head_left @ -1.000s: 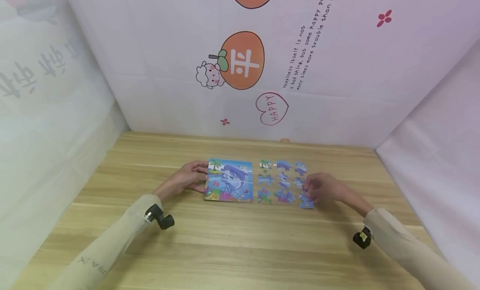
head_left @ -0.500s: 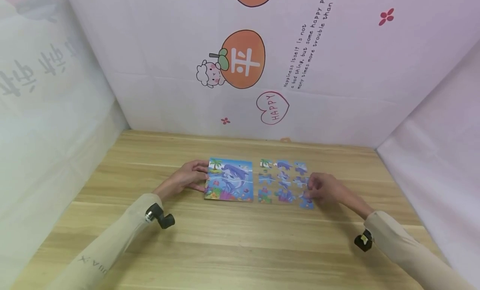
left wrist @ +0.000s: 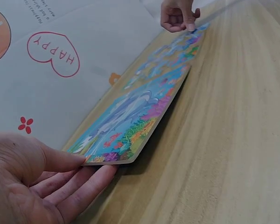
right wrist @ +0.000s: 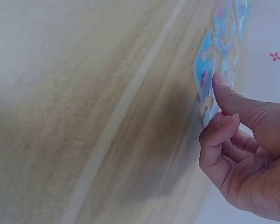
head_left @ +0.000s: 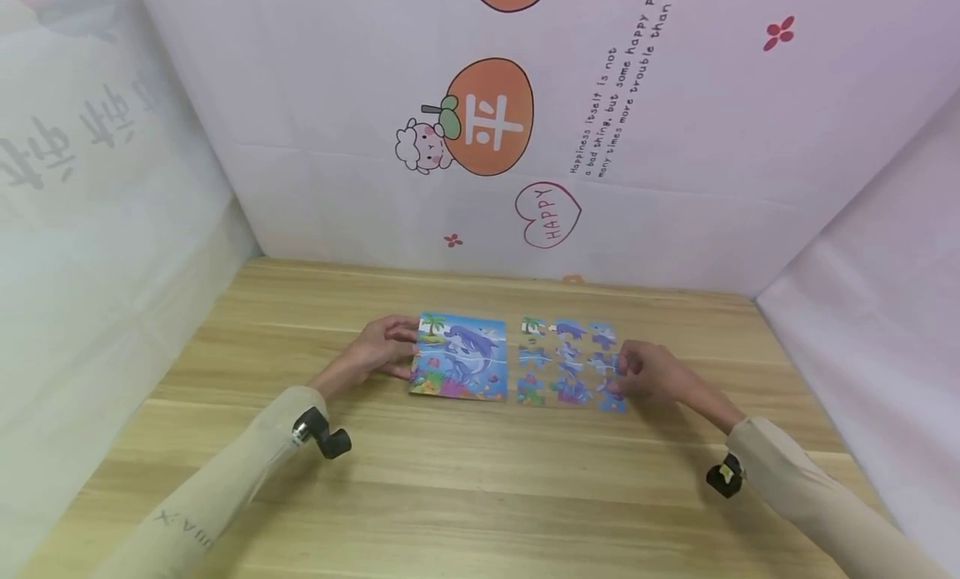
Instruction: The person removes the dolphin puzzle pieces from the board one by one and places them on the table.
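My left hand [head_left: 382, 346] pinches the left edge of a square dolphin picture board [head_left: 465, 362]. In the left wrist view the thumb lies on top of the board [left wrist: 126, 119] and fingers reach beneath its raised near edge. To the right, several dolphin jigsaw pieces [head_left: 570, 358] lie in rows with small gaps. Beside the front right corner piece [head_left: 612, 398] is my right hand [head_left: 652, 372]. Its straight thumb [right wrist: 224, 91] touches that jigsaw piece [right wrist: 203, 65] in the right wrist view, while the other fingers are curled, apart from the thumb.
A wooden table [head_left: 465, 487] carries everything. A white printed cloth [head_left: 337, 196] hangs behind it, with more cloth at the left and right sides. Both sleeves have a black camera mount, one on the left [head_left: 322, 433], another on the right [head_left: 724, 476].
The front right corner piece has shifted slightly away from me, closer to the other pieces, with my right hand's thumb at it. My left hand stays on the picture board.
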A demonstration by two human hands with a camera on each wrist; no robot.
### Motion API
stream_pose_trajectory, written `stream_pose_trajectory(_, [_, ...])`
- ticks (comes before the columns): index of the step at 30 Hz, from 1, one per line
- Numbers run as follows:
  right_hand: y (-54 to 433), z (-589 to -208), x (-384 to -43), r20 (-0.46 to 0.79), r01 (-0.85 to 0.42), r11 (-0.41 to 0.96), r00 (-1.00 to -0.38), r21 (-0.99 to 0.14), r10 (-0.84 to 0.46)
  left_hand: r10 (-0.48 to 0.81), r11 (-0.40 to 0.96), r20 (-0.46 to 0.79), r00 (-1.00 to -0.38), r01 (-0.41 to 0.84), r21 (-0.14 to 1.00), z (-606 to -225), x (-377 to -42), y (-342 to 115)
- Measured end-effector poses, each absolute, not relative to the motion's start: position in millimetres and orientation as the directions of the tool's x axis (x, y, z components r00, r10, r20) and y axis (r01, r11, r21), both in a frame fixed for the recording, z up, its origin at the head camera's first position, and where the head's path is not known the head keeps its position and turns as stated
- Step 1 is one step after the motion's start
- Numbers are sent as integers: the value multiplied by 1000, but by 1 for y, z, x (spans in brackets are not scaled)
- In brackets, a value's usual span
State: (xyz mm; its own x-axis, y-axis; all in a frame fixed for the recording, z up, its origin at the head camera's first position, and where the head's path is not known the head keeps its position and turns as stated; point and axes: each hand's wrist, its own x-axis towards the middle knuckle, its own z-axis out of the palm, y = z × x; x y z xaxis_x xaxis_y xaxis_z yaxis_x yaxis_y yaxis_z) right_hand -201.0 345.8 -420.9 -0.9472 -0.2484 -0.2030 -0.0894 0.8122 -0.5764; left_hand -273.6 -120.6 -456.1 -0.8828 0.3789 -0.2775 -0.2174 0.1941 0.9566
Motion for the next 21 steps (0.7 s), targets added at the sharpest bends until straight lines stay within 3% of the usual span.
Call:
stream_pose_trajectory(4, [345,-418,-203,-210,-74,824,-951,-562,-229,367,205,-268,-891,-204,957,-455,-274,-120])
stream_pose_trajectory(15, [338,-412,-215,-56,-213,808,-955,-549,-290,362,214,-241,-900,-172,962,-454,-279,-119])
stream_pose_trajectory(21, [331,-409,-227,-37,-229,816,-956,-531,-292,331,250,-232,-915,-153,956,-454,-282,-118])
